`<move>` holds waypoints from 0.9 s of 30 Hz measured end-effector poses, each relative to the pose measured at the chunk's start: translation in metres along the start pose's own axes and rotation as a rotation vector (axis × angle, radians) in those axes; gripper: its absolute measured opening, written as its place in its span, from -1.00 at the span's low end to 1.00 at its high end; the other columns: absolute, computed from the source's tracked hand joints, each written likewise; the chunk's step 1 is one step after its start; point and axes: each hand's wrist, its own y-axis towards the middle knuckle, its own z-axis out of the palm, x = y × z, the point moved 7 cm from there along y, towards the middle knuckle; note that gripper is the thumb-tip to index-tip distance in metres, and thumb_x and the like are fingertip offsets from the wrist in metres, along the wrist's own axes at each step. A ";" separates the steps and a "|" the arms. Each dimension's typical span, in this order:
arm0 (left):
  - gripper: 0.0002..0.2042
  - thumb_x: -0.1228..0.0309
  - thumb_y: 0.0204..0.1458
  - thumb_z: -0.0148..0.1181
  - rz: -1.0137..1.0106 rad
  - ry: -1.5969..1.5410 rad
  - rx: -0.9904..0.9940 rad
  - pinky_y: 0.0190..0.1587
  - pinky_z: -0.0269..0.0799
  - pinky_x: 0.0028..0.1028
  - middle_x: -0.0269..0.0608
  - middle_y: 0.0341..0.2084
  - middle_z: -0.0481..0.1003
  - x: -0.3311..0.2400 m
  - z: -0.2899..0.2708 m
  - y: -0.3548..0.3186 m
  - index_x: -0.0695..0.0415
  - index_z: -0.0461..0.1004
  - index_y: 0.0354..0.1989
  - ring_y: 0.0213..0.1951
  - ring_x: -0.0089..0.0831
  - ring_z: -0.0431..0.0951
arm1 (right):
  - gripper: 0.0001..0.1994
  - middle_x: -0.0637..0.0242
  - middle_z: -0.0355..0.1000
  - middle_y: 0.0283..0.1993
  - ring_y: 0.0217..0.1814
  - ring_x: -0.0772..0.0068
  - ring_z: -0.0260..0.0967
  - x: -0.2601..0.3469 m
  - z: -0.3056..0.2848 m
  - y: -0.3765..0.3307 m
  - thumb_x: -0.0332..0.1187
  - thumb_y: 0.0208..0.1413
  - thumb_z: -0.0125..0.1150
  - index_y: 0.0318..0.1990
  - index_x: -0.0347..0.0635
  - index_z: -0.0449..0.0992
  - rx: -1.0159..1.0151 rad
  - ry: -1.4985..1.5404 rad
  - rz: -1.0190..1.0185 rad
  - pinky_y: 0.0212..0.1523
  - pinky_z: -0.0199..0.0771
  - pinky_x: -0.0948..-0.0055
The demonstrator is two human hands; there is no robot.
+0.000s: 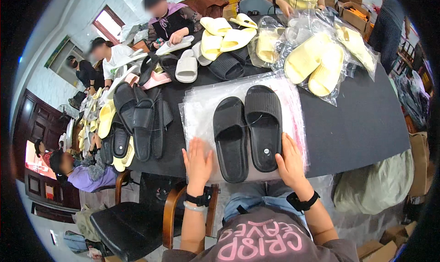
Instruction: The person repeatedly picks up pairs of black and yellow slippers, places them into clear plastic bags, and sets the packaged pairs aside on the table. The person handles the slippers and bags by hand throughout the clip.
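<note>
A pair of black slippers (247,131) lies on a stack of clear plastic bags (197,110), near the front edge of a dark table (362,124). The two slippers lie side by side, touching each other, with the toes pointing away from the person. The right slipper sits a little further from the person than the left one, and a small round sticker is on its heel part.

The left hand (198,163) lies flat and open on the plastic bags, just beside the left slipper, with the fingers spread. The right hand (289,163) is also open; it rests at the heel of the right slipper, and its fingers touch the side of this slipper. Neither hand grips anything. Each wrist wears a black band.

To the left on the table there is a heap of black slippers (137,124). Further back lie pale yellow slippers (224,35), and to the right are yellow slippers packed in clear bags (316,62). Other people sit around the far side of the table
</note>
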 end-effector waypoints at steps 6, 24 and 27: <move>-0.58 0.28 0.21 0.14 0.099 -0.580 0.098 0.21 0.34 -0.21 0.15 0.08 0.47 -0.067 -0.069 0.013 0.25 0.42 0.17 0.15 0.06 0.45 | -0.34 -0.22 0.11 0.42 0.51 -0.16 -0.02 0.003 -0.003 -0.001 -0.24 0.25 0.04 0.40 -0.47 0.07 0.008 0.000 0.006 0.47 -0.05 0.05; -0.53 0.25 0.20 0.15 0.273 -0.281 0.029 -0.08 0.40 -0.15 0.06 -0.25 0.49 -0.085 -0.064 0.038 0.26 0.37 0.21 -0.17 0.03 0.48 | -0.49 0.06 0.35 0.29 0.45 -0.08 0.09 0.012 -0.007 -0.004 -0.28 0.18 0.04 0.26 -0.31 0.37 0.001 -0.040 -0.069 0.43 0.00 0.01; -0.58 0.29 0.18 0.19 0.201 -0.284 -0.034 -0.07 0.39 -0.14 0.10 -0.27 0.49 -0.036 -0.092 0.047 0.28 0.42 0.14 -0.17 0.05 0.48 | -0.52 0.07 0.38 0.25 0.43 -0.09 0.11 0.015 -0.008 -0.005 -0.34 0.15 0.07 0.23 -0.31 0.40 -0.014 -0.079 -0.073 0.41 0.02 0.01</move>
